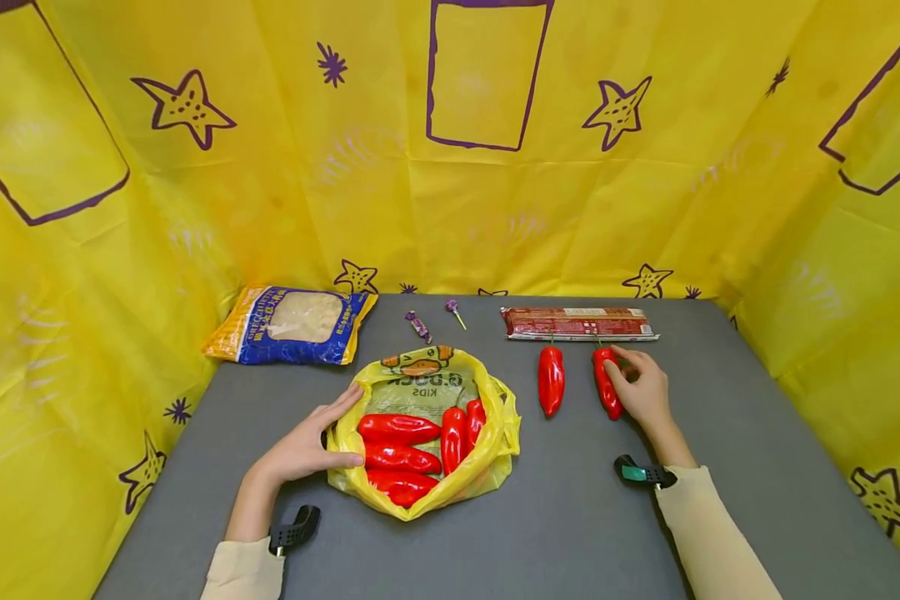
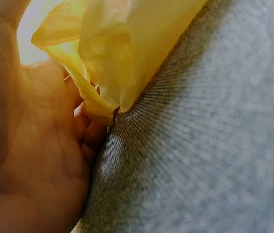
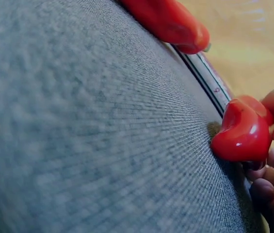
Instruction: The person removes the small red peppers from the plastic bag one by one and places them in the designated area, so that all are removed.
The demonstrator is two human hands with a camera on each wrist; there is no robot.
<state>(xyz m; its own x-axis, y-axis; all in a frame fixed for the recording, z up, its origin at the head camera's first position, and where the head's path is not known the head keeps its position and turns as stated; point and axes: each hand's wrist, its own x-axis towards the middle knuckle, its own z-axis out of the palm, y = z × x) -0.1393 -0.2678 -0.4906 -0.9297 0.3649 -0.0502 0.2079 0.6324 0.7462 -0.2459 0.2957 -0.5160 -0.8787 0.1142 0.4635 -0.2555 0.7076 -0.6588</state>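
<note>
A yellow plastic bag [image 1: 495, 467] stands wide-mouthed on the grey table, with several glossy red peppers [image 1: 399, 428] lying inside. My left hand [image 1: 300, 450] holds its left rim, thumb over the edge and other fingers spread along the side. In the left wrist view, the bag's crumpled plastic [image 2: 122, 53] meets my partly hidden fingertips. To the right, my right hand [image 1: 643, 390] pinches a red pepper [image 1: 610, 398] between thumb and fingers. That pepper [image 3: 243, 133] looks low over or touching the cloth in the right wrist view. Another red pepper [image 1: 551, 383] lies to its left.
Behind the two loose peppers lies a long red packet [image 1: 577, 323]. A blue and yellow food bag [image 1: 300, 325] sits at the back left. Between them are a purple-wrapped candy [image 1: 418, 326] and a lollipop [image 1: 455, 313]. Yellow curtains [image 1: 390, 200] enclose the table's back and sides.
</note>
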